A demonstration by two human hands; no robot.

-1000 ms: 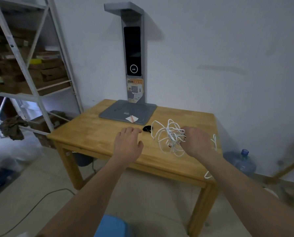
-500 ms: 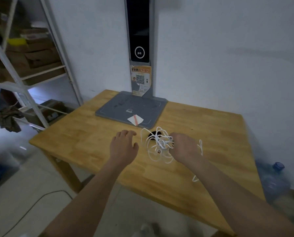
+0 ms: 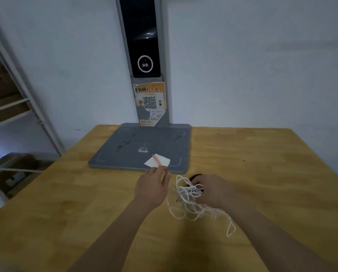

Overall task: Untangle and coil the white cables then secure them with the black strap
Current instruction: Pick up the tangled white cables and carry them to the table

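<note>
Gripping tangled white cables, wooden table

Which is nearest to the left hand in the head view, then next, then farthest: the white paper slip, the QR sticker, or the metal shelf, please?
From the left hand:
1. Paper slip, just beyond the fingertips, on the grey base plate.
2. QR sticker, higher up on the grey post at the back.
3. Metal shelf, far off to the left, beyond the table.
</note>
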